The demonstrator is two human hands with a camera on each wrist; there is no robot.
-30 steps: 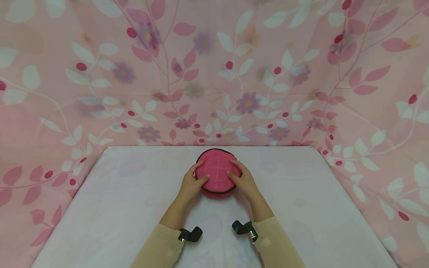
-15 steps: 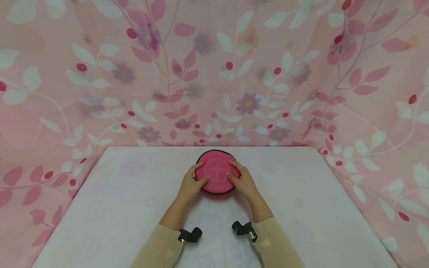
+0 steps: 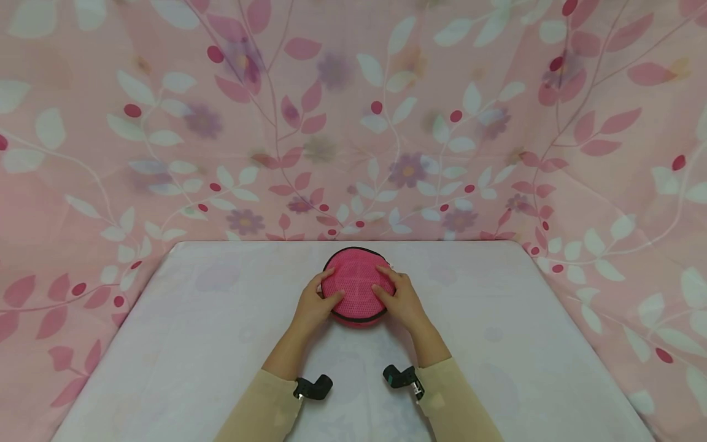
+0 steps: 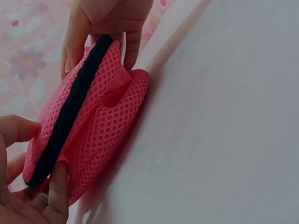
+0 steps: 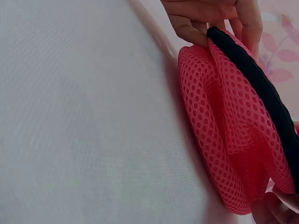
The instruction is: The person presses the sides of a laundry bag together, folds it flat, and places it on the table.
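Note:
A round pink mesh laundry bag (image 3: pixel 356 285) with a dark zipper round its rim lies near the table's far edge. My left hand (image 3: pixel 317 299) grips its left side, thumb on top. On the opposite side my right hand (image 3: pixel 402 299) holds it the same way. In the left wrist view, the bag (image 4: pixel 105 112) has its zipper (image 4: pixel 70 107) along the upper rim and soft folds in the mesh below; fingers of my left hand (image 4: pixel 28 196) are curled under that rim. The right wrist view shows the bag's sagging mesh side (image 5: pixel 210 121) against the cloth. What is inside cannot be made out.
A pale cloth covers the table (image 3: pixel 193 344). Behind and at both sides hangs a pink curtain (image 3: pixel 353 123) printed with leaves and flowers. A small black camera (image 3: pixel 313 387) is on the left wrist and another black camera (image 3: pixel 400 376) on the right.
The bag's top has sunk very slightly between the first frame and now. Both hands keep their hold in nearly the same place.

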